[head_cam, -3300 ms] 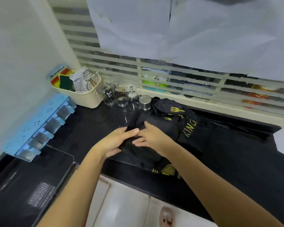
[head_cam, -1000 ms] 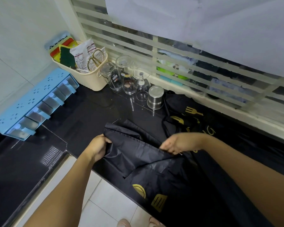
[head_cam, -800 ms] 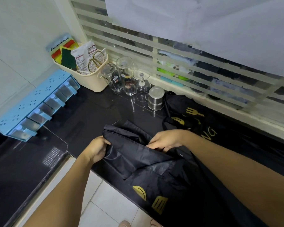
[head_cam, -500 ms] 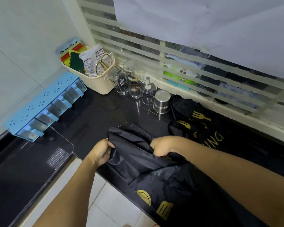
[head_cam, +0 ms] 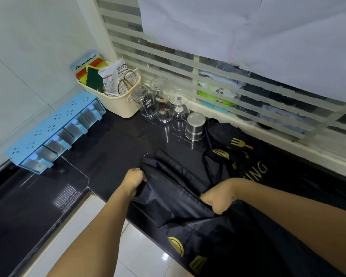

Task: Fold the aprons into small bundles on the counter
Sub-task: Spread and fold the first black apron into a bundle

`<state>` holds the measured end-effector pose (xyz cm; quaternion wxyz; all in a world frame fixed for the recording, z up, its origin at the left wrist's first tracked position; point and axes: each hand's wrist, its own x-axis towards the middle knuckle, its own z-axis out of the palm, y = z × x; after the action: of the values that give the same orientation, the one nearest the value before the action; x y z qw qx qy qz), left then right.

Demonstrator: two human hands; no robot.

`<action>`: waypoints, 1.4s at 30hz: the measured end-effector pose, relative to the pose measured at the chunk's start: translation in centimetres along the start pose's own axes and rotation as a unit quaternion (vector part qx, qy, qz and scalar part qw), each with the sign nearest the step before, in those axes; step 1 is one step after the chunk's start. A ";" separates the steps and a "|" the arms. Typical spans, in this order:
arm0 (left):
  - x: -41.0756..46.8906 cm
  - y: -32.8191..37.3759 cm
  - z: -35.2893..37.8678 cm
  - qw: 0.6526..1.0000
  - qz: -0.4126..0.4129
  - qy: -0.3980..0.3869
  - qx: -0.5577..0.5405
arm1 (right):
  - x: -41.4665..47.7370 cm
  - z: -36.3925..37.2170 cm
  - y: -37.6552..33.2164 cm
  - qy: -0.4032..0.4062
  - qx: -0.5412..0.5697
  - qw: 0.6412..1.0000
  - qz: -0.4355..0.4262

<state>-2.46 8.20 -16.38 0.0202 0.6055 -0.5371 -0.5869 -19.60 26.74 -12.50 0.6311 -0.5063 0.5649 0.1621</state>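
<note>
1. Right at the front edge of the black worktop (head_cam: 118, 148), a black apron (head_cam: 174, 198) lies partly gathered in loose folds. Its lower part hangs over the edge toward the white floor tiles (head_cam: 140, 248), and gold print shows on the hanging part.
2. The left hand (head_cam: 135, 181) grips the apron's left edge, fingers curled into the fabric, close to the worktop's front edge.
3. The right hand (head_cam: 218, 196) is closed on a fold of the same apron further right, knuckles up. Its fingertips are tucked into the cloth and hidden.
4. A second apron (head_cam: 238, 154) lies crumpled beyond the right hand, toward the window. It shows a gold fork emblem and the letters "KING", and a strap loops on the worktop beside it.
5. An upturned steel cup (head_cam: 195, 126) stands just beside the second apron. To its left, close together, are an inverted stemmed glass (head_cam: 178, 111), a tall tumbler (head_cam: 161, 100) and a glass mug (head_cam: 145, 103).
6. A cream basket (head_cam: 118, 106) sits in the back corner, holding scissors (head_cam: 127, 81), a printed packet (head_cam: 111, 76) and a green scouring pad (head_cam: 92, 76).
7. A blue spice rack (head_cam: 54, 126) with clear drawers runs along the left wall.
8. White paper sheets (head_cam: 248, 27) cover the upper part of the louvred window (head_cam: 164, 60).
</note>
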 end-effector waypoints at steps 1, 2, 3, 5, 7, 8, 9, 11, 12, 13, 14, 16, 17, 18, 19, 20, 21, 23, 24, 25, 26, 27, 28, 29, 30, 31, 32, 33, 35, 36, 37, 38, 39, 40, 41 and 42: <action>0.0 0.0 0.0 1.000 0.003 0.006 0.006 | -0.2 0.0 -0.2 0.034 -0.032 0.999 0.016; 0.0 0.0 0.1 1.000 0.004 0.012 0.013 | -0.4 0.0 -0.3 0.053 -0.041 0.998 0.020; 0.1 0.0 0.1 1.000 0.006 0.017 0.022 | -0.7 0.2 -0.2 0.073 -0.044 0.996 0.017; 0.1 0.0 0.3 0.999 0.007 0.023 0.038 | -1.2 0.7 0.2 0.116 -0.030 0.993 0.004; 0.0 0.1 0.5 0.998 0.011 0.029 0.046 | -1.7 1.1 0.5 0.129 0.009 0.991 -0.019; 0.0 0.1 0.6 0.998 0.015 0.033 0.048 | -1.6 1.4 0.5 0.139 0.035 0.989 -0.041; 0.1 0.2 0.7 0.998 0.020 0.039 0.049 | -1.3 1.7 0.6 0.159 0.058 0.984 -0.062; 0.0 0.1 1.2 0.997 0.038 0.055 0.048 | -0.5 2.4 0.7 0.243 0.078 0.963 -0.086; 0.0 0.0 1.6 0.996 0.048 0.066 0.047 | -0.2 2.8 0.8 0.299 0.091 0.945 -0.099; -0.2 -0.4 2.0 0.993 0.058 0.086 0.048 | 0.1 3.1 1.2 0.334 0.111 0.928 -0.119; -0.4 -0.8 2.5 0.990 0.067 0.113 0.050 | 0.0 3.3 1.5 0.348 0.136 0.918 -0.133; -0.9 -1.3 3.4 0.983 0.070 0.163 0.043 | -0.9 3.5 2.4 0.315 0.174 0.924 -0.132; -1.0 -1.4 3.7 0.980 0.070 0.179 0.044 | -1.3 3.6 3.0 0.283 0.176 0.934 -0.124; -1.0 -1.4 4.0 0.978 0.069 0.189 0.052 | -1.9 3.7 3.5 0.254 0.175 0.944 -0.117; -0.9 -1.4 4.1 0.977 0.068 0.195 0.060 | -2.2 3.9 4.1 0.239 0.176 0.948 -0.113; -0.7 -1.4 4.3 0.975 0.070 0.198 0.068 | -2.3 4.2 4.5 0.240 0.182 0.948 -0.100; -0.7 -1.3 4.3 0.974 0.070 0.202 0.077 | -2.3 4.3 4.9 0.251 0.182 0.946 -0.093; -0.6 -1.1 4.5 0.971 0.064 0.210 0.096 | -2.0 4.4 5.2 0.310 0.159 0.934 -0.079; -0.5 -1.1 4.5 0.970 0.059 0.213 0.101 | -1.6 4.4 5.0 0.342 0.139 0.927 -0.069; -0.4 -1.0 4.5 0.970 0.055 0.213 0.103 | -1.4 4.4 4.9 0.365 0.124 0.921 -0.059; -0.2 -0.9 4.3 0.971 0.051 0.208 0.105 | -1.2 4.7 4.9 0.369 0.134 0.918 -0.046; 0.1 -0.9 4.2 0.973 0.048 0.199 0.106 | -1.3 5.1 4.9 0.360 0.160 0.918 -0.046; 0.3 -0.8 4.1 0.975 0.047 0.192 0.106 | -1.2 5.8 5.2 0.338 0.189 0.921 -0.046; 0.4 -0.8 4.0 0.975 0.044 0.190 0.106 | -1.1 6.4 5.5 0.317 0.205 0.925 -0.044; 0.4 -0.7 4.0 0.975 0.036 0.191 0.107 | -1.0 7.0 6.0 0.307 0.199 0.930 -0.035; 0.3 -0.7 4.1 0.975 0.032 0.194 0.103 | -0.8 7.5 6.4 0.309 0.215 0.926 -0.027; 0.0 -0.7 4.1 0.975 0.032 0.197 0.095 | -0.5 8.0 6.6 0.332 0.226 0.916 -0.025; -0.1 -0.7 4.2 0.976 0.032 0.200 0.083 | 0.0 8.4 6.6 0.353 0.244 0.903 -0.015; -0.3 -1.0 4.1 0.976 0.052 0.202 0.055 | 1.2 9.2 6.2 0.409 0.289 0.865 0.011; -0.2 -1.4 4.0 0.976 0.072 0.200 0.039 | 1.8 9.4 5.8 0.436 0.290 0.852 0.024; -0.2 -1.8 3.9 0.975 0.094 0.197 0.027 | 2.3 9.5 5.4 0.459 0.279 0.843 0.038; -0.4 -2.2 3.8 0.972 0.123 0.197 0.026 | 2.6 9.5 5.1 0.472 0.260 0.841 0.052; -0.7 -2.6 3.8 0.963 0.164 0.208 0.048 | 2.9 9.5 4.9 0.479 0.249 0.839 0.060; -1.3 -3.1 3.8 0.945 0.223 0.222 0.086 | 2.9 9.6 4.7 0.488 0.244 0.836 0.064; -1.9 -3.6 3.9 0.921 0.289 0.227 0.131 | 2.8 9.6 4.5 0.496 0.250 0.829 0.068; -2.6 -4.2 4.0 0.894 0.350 0.219 0.172 | 2.5 9.7 4.4 0.508 0.265 0.817 0.068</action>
<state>-2.05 14.14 -18.52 0.2373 0.4854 -0.7889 -0.2926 -16.89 35.68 -18.15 0.3520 -0.2903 0.8593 -0.2311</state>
